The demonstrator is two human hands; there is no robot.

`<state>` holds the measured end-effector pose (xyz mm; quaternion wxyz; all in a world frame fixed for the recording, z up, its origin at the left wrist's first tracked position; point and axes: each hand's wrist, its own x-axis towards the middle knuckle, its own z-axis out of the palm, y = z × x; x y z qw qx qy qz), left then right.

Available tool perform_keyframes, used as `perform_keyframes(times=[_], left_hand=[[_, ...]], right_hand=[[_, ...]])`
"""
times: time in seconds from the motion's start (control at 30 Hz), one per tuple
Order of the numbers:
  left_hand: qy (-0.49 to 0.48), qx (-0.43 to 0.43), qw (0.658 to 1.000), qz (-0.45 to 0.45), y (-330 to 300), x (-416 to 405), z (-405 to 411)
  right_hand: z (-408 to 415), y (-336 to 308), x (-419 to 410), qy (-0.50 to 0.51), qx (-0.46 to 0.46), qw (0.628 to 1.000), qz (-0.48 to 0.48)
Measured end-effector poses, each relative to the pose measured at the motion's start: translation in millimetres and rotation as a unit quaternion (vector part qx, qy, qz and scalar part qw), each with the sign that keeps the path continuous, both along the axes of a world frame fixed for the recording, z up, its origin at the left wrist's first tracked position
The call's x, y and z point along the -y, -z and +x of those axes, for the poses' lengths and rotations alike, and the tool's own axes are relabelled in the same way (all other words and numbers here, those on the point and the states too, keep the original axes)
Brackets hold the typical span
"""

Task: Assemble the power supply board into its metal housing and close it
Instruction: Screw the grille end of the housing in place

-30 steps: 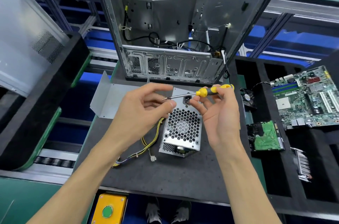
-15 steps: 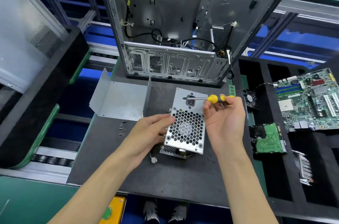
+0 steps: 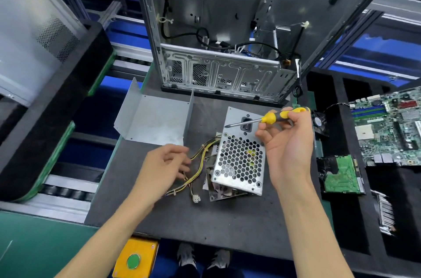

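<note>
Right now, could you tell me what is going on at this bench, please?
A person is working on a power supply unit lying on the dark mat. The right hand grips a yellow screwdriver, its tip over the unit's socket end. The left hand reaches over the loose wire bundle. The bent metal cover lies apart, so the housing is not yet closed.

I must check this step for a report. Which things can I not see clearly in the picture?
All in the head view:
- Board inside the power supply housing: hidden by the perforated metal.
- Left hand fingertips: motion-blurred, so contact with the yellow wires is unclear.
- Screws: too small to find.
- Motherboard: cut by the right edge.
</note>
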<state>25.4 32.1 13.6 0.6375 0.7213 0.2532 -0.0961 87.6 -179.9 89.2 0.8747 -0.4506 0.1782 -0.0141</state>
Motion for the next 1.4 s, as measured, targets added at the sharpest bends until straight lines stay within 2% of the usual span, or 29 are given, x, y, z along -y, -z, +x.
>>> perform_keyframes(times=[0.07,0.13,0.2,0.43,0.77,0.97,1.2,1.4], left_hand=[[0.007,-0.001,0.993,0.116,13.1,-25.8,1.5],[0.042,-0.003,0.969,0.245,24.1,-49.9,-1.4],[0.058,-0.001,0.946,0.319,30.2,-62.2,-7.7],[0.108,0.026,0.938,0.327,32.0,-68.1,-20.4],[0.206,0.073,0.892,0.397,38.1,-70.4,-25.9],[0.238,0.084,0.891,0.376,37.9,-76.5,-25.0],[0.283,0.116,0.864,0.4,29.6,-77.2,-24.4],[0.256,0.08,0.878,0.397,32.7,-75.8,-19.4]], right_hand=[[1.4,0.3,-2.2,0.0,0.01,1.0,-0.017],[3.1,0.7,-3.8,-0.002,0.02,0.999,-0.029],[5.0,0.9,-5.7,-0.006,0.022,0.999,-0.032],[7.5,1.5,-5.9,-0.006,0.02,0.999,-0.03],[7.0,1.0,-5.2,-0.008,0.017,1.0,-0.02],[2.7,-2.0,-4.6,-0.016,0.011,1.0,-0.007],[-5.9,-4.1,-5.6,-0.018,-0.009,0.999,-0.028],[-17.4,-7.4,-5.9,-0.018,-0.019,0.999,-0.031]])
